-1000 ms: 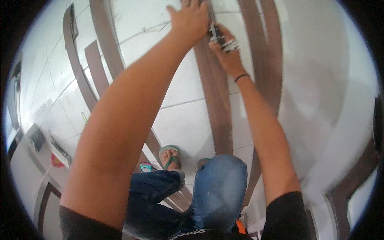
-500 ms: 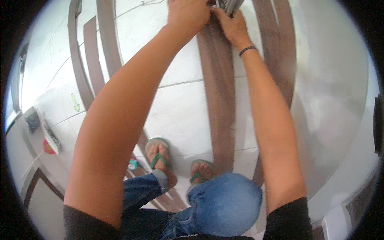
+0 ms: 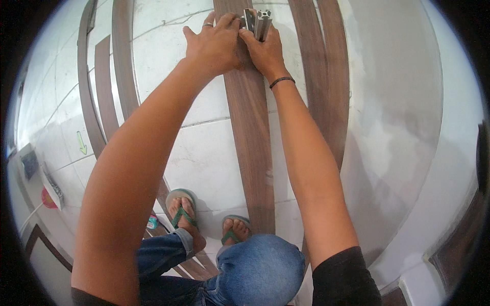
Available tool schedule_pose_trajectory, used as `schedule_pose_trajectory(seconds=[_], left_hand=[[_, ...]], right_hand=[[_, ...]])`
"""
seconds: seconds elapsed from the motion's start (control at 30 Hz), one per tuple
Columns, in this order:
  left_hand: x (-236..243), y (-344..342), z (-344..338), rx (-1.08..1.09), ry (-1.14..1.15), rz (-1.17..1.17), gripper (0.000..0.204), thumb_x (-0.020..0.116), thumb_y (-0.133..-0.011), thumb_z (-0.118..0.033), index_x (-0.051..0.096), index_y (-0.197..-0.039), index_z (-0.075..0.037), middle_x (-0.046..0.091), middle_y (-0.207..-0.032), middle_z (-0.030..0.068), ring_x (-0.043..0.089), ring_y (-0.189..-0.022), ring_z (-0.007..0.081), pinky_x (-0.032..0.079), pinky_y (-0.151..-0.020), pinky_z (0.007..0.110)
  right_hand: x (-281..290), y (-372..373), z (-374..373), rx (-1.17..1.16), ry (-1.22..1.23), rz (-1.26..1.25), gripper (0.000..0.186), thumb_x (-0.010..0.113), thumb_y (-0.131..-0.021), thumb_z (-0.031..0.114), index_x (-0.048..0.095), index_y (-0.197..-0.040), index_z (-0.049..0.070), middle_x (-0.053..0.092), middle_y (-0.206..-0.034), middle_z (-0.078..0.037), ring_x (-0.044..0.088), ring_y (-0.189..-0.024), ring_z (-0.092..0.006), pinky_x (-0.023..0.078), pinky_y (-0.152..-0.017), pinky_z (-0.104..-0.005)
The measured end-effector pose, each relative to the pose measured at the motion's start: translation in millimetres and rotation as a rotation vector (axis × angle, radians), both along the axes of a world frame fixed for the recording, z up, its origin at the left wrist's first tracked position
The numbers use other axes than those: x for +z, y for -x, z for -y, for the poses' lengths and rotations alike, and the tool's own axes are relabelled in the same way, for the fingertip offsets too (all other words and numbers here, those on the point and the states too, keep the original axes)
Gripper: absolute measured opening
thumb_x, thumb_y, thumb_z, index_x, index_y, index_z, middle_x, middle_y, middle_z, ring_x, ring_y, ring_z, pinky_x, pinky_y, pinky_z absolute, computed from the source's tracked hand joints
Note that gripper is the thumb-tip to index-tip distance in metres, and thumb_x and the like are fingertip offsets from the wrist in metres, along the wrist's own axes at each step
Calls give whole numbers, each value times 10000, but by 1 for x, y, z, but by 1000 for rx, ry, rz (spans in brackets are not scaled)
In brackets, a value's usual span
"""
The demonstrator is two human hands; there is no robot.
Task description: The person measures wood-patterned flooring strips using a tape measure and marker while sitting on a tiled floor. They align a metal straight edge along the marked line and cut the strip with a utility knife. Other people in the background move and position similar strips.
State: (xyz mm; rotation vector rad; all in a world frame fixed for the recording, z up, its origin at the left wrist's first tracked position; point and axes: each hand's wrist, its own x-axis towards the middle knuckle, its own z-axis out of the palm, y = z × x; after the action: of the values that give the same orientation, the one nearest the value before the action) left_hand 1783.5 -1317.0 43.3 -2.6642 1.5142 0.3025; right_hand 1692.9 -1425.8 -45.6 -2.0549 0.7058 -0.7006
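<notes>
My right hand [image 3: 265, 51] is closed around a short piece of silvery slotted aluminium profile [image 3: 263, 23], its grooved end face showing. The thumb presses on the near side. Beside it, my left hand [image 3: 214, 48] has its fingers spread, the little finger sticking out to the left. Its index and middle fingertips reach a small dark part next to the profile; the left thumb is hidden. Both hands are over a long dark-brown wood-grain plank [image 3: 250, 132] running from my feet toward the far edge. A ring is on the left hand, a dark band on the right wrist.
More brown planks [image 3: 319, 76] lie to the right, with narrower strips [image 3: 122, 56] to the left. White tiles [image 3: 204, 158] form the floor. My sandalled feet [image 3: 184, 209] stand at the plank's near end. A pale wall [image 3: 398, 102] rises at the right.
The whole view has shifted, so hands and planks sit further left and lower. The profile's end now shows more fully. My left hand's fingers now appear spread apart.
</notes>
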Motion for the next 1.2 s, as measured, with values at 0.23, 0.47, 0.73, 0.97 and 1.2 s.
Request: schedule_pose_trajectory(seconds=[0.23, 0.47, 0.73, 0.97, 1.2], left_hand=[[0, 7, -5, 50, 9, 36, 987, 917, -697, -435, 475, -1532, -148, 387, -1633, 0, 382, -1509, 317, 304, -1115, 772], [41, 20, 2, 84, -136, -74, 966, 757, -859, -465, 299, -1603, -52, 254, -1695, 72, 199, -1578, 359, 186, -1199, 760], [28, 9, 11, 139, -223, -109, 939, 757, -881, -402, 280, -1616, -65, 205, -1720, 51, 184, -1583, 347, 204, -1202, 747], [62, 26, 18, 92, -283, -67, 1105, 862, -784, -475, 263, -1624, -81, 181, -1727, 46, 142, -1593, 334, 191, -1219, 729], [55, 23, 22, 120, -359, -89, 1188, 893, -741, -503, 231, -1632, -79, 155, -1734, 40, 122, -1596, 331, 177, -1239, 705]], right_hand=[[6, -4, 2, 139, -212, 77, 503, 700, -927, 328, 624, -1314, 16, 710, -1078, -150, 671, -923, -306, 537, -884, -428], [17, -5, -4, 63, -177, 188, 486, 699, -901, 235, 602, -1285, -47, 688, -1166, -249, 668, -1082, -386, 530, -938, -453], [6, 21, -22, 107, -168, 209, 604, 725, -900, 292, 565, -1392, -19, 647, -1322, -259, 619, -1228, -401, 480, -1069, -464], [11, 139, -95, 131, 51, -18, 596, 669, -949, 410, 521, -1462, 143, 550, -1439, -182, 515, -1326, -371, 364, -1128, -505], [33, 258, -187, 88, -221, -225, 638, 577, -972, 556, 524, -1447, 133, 515, -1462, -243, 497, -1340, -404, 337, -1128, -552]])
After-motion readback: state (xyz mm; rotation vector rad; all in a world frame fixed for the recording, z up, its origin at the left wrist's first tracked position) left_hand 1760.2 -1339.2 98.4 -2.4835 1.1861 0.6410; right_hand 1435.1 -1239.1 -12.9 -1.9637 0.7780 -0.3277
